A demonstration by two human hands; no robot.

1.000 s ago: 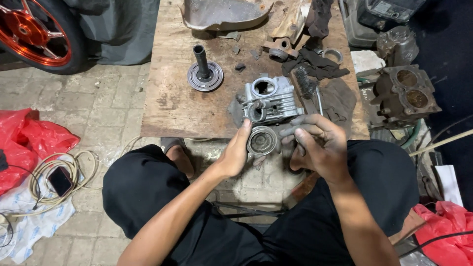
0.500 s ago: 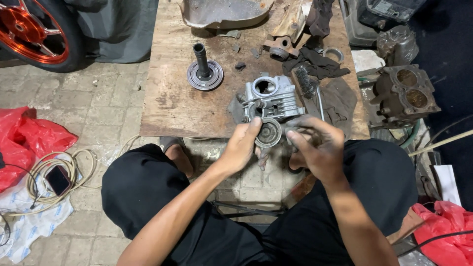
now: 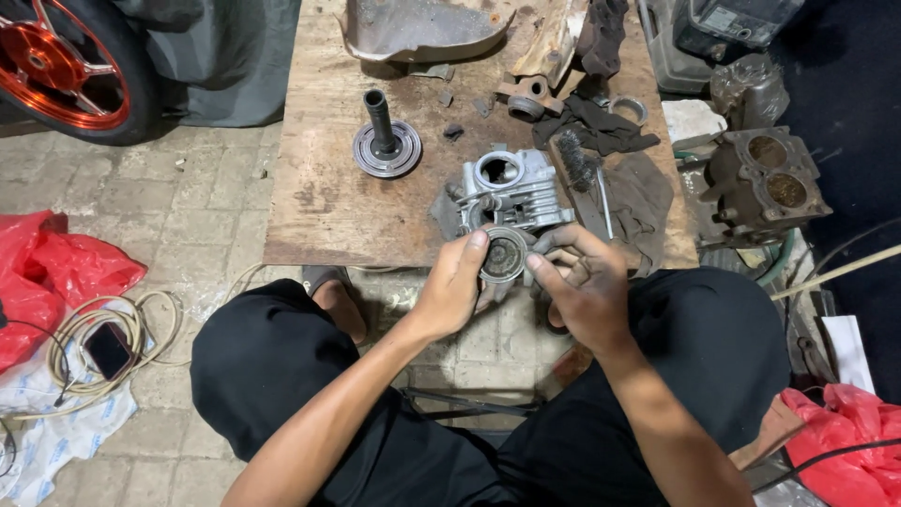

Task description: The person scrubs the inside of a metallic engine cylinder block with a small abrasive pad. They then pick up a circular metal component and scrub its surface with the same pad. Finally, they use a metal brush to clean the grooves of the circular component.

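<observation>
While the person sits at a low wooden board (image 3: 328, 188), both hands pinch a round metal part (image 3: 504, 255) just before a finned engine head (image 3: 511, 191). Left hand (image 3: 455, 286) curls around its left rim; right hand (image 3: 582, 282) grips its right.

Dark phone screen (image 3: 109, 349) on white-blue printed bag (image 3: 56, 427), floor far left; red plastic bags (image 3: 47, 277) beside.

Worn wooden board (image 3: 328, 197) — finned cylinder head (image 3: 511, 192), flanged shaft (image 3: 385, 141), wire brush (image 3: 574, 161), dark rags (image 3: 601, 127).
</observation>
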